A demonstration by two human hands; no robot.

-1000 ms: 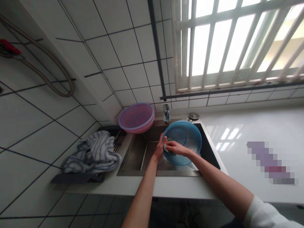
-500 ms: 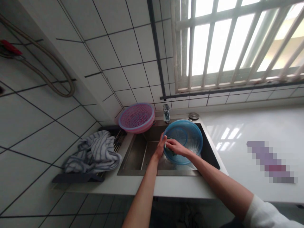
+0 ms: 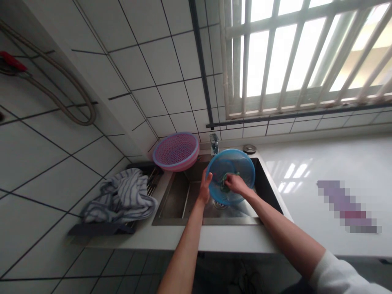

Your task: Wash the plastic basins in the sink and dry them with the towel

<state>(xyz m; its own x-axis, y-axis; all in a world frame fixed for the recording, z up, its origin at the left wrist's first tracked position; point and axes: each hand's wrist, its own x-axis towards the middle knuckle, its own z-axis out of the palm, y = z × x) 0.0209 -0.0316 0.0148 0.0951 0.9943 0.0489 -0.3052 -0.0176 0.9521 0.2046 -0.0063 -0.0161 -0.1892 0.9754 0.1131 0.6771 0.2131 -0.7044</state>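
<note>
A blue plastic colander is tilted over the right part of the steel sink, its inside facing me. My left hand grips its left rim, the thumb on the near side and the fingers mostly hidden behind the wall. Inside the colander, my right hand is closed on a crumpled green cloth and presses it against the inner wall. Just behind the colander stands the chrome faucet. The sink drain shows below the colander's lower edge.
Pink colanders rest at the sink's back left corner. A striped towel lies on a dark rack to the left. A round drain cover sits behind the sink. On the right counter lies a pixelated purple item.
The colander has shifted slightly left and up and tilted more. My right hand has moved with the cloth from the left rim into the colander's inside. The left hand stays at the rim.
</note>
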